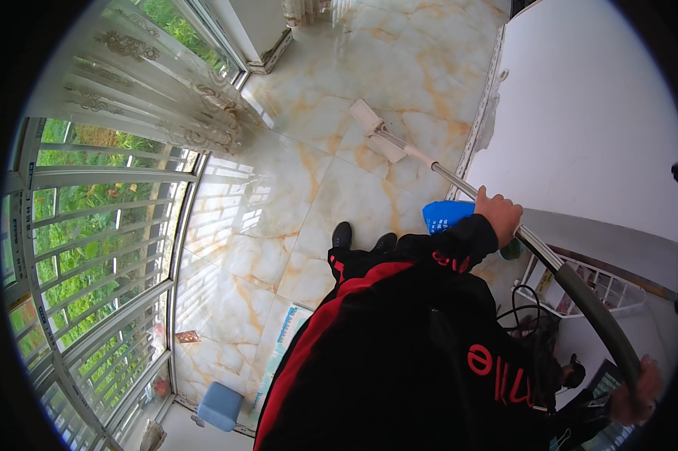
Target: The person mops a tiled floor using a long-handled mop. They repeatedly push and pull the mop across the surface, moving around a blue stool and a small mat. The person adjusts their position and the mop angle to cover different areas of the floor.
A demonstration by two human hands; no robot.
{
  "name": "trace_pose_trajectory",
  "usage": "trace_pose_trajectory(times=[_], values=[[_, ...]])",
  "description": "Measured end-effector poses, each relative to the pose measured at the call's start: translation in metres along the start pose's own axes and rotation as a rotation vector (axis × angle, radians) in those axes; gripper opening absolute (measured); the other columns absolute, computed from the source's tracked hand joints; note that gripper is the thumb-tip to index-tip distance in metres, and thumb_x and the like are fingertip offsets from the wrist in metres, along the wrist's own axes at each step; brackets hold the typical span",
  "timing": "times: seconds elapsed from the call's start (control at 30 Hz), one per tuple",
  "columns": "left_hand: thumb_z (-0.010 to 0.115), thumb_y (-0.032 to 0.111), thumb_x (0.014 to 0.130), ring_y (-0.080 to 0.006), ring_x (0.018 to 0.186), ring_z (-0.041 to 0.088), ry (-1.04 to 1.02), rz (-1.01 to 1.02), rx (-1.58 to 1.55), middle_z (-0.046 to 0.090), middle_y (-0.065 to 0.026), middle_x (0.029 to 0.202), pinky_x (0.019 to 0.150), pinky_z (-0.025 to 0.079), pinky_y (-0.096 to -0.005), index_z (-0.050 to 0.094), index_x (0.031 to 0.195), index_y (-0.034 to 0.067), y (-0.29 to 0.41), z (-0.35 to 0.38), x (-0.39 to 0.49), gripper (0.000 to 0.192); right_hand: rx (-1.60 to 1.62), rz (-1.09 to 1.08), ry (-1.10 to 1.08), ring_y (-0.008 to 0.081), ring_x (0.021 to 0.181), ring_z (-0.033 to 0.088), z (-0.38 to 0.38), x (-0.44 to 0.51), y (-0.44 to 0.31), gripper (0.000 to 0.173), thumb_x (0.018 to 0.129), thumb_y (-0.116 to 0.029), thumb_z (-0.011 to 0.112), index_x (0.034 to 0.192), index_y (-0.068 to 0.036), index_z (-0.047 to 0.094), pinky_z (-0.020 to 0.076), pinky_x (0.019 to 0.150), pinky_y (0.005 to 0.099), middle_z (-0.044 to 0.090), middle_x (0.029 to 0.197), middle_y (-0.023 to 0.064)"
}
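Observation:
A flat mop reaches across the view, its pale pink head [366, 116] resting on the marble-patterned tile floor [271, 225]. My left hand [498, 214] is wrapped around the metal pole [454, 179] of the mop, near its middle. At the lower right, my right hand [636, 392] grips the upper end of the dark handle sleeve [592, 315]. My black jacket sleeve with its red stripe [339, 315] covers much of the lower middle. Both dark shoes [342, 234] stand on the tiles below the mop head.
A blue bag [443, 215] bearing writing sits by the white wall [587, 113], partly behind my sleeve. A white wire rack [604, 284] stands at right. Barred windows [108, 225] and a sheer curtain [164, 96] line the left. A blue stool [220, 406] and patterned mat [277, 361] lie low left.

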State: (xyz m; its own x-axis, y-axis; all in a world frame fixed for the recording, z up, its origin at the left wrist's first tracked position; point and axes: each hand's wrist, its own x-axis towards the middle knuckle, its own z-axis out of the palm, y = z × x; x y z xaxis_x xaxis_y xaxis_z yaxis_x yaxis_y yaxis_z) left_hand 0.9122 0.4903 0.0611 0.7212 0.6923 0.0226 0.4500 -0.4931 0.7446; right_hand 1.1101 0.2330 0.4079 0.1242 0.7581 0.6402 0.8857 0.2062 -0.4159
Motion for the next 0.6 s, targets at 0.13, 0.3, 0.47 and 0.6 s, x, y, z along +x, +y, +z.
trace_pose_trajectory(times=[0.13,0.3,0.47,0.6], values=[[0.064,0.027,0.074,-0.0281,0.083,0.061,0.066,0.026,-0.022,0.063,-0.0062,0.077,0.084,0.039,-0.0489,0.059,0.081,0.013,-0.008,-0.023,-0.047,0.017,-1.132,-0.389,-0.516,0.0295,0.076,0.054,-0.019,0.034,-0.006,0.028,0.084,-0.026,0.051,0.084,0.001,0.051,0.0449,0.065,0.038,0.05,0.089,0.0158],[0.063,0.024,0.072,-0.0313,0.072,0.06,-0.007,-0.184,-0.075,0.061,-0.0081,0.069,0.081,0.04,-0.0453,0.058,0.079,0.012,-0.055,-0.045,-0.133,0.015,0.314,0.036,-0.332,0.0195,0.068,0.045,0.097,0.064,0.03,0.022,0.079,-0.022,0.055,0.073,-0.005,0.042,0.0356,0.065,0.0331,0.041,0.069,0.0067],[0.064,0.026,0.073,-0.0319,0.08,0.062,0.086,-0.582,-0.093,0.063,-0.0089,0.076,0.08,0.041,-0.0469,0.057,0.082,0.013,-0.116,-0.043,-0.256,0.017,1.489,0.566,-0.671,0.0094,0.068,0.04,0.274,0.065,-0.009,0.033,0.083,-0.026,0.068,0.075,-0.017,0.038,0.0341,0.082,0.0289,0.039,0.069,-0.0043],[0.068,0.032,0.072,-0.0338,0.08,0.061,0.231,-0.921,-0.073,0.064,-0.0108,0.078,0.069,0.046,-0.0471,0.058,0.078,0.011,-0.161,-0.026,-0.373,0.024,1.371,0.588,-1.01,0.0133,0.073,0.041,0.385,0.021,-0.077,0.034,0.084,-0.036,0.065,0.08,-0.015,0.038,0.0365,0.091,0.0378,0.04,0.074,-0.0028]])
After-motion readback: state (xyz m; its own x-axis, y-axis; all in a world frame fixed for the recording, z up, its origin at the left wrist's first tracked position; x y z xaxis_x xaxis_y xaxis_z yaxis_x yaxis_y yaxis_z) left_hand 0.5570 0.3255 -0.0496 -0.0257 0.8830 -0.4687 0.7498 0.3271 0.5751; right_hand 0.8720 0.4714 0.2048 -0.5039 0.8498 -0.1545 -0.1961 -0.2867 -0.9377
